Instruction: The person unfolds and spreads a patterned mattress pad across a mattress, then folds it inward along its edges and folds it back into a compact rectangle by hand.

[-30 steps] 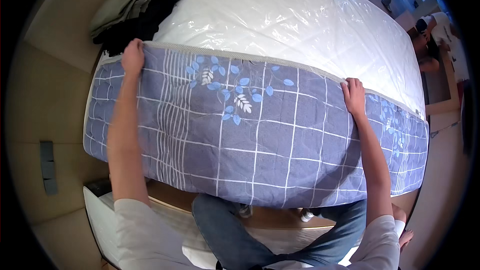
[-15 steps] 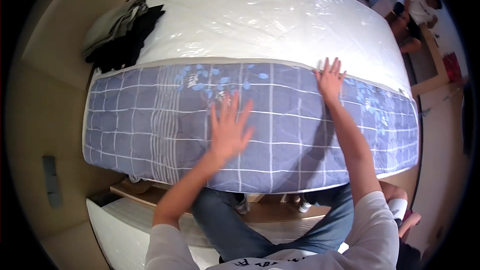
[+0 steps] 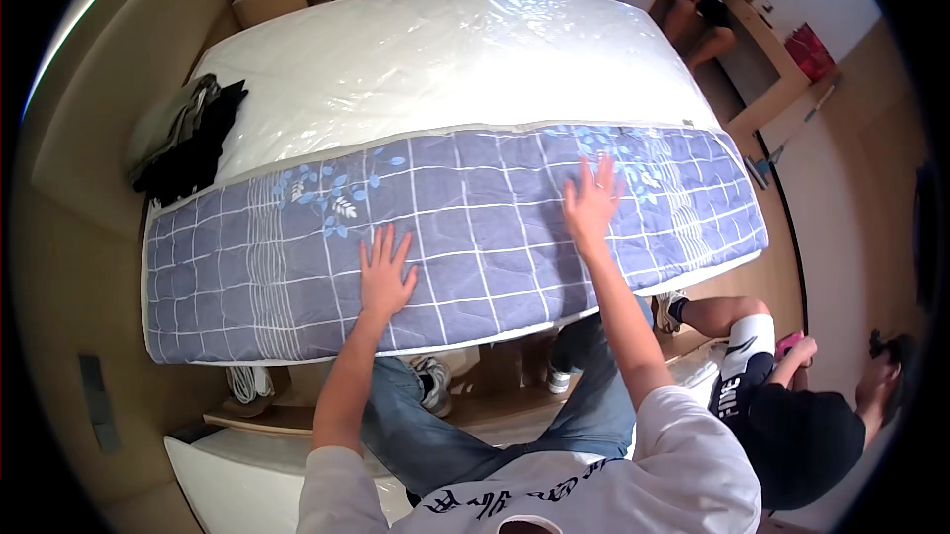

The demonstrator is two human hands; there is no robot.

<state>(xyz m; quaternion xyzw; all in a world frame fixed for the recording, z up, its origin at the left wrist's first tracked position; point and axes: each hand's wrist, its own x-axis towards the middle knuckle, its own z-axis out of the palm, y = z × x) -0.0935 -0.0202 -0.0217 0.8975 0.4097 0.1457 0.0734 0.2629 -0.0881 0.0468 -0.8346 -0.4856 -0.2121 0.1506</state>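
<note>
Blue checked quilt [image 3: 297, 277] folded along near edge of plastic-wrapped mattress [image 3: 445, 59]; left hand [image 3: 386, 272], right hand [image 3: 591, 202] flat, fingers spread wide, holding nothing; best smoothed outward evenly

A folded quilt [image 3: 455, 237] lies along the near edge of the mattress [image 3: 445, 69]. The left hand [image 3: 386, 272] rests flat on the quilt near its middle, the right hand [image 3: 592, 202] farther right. A clothes pile [image 3: 188, 133] sits at the mattress's left edge.
</note>
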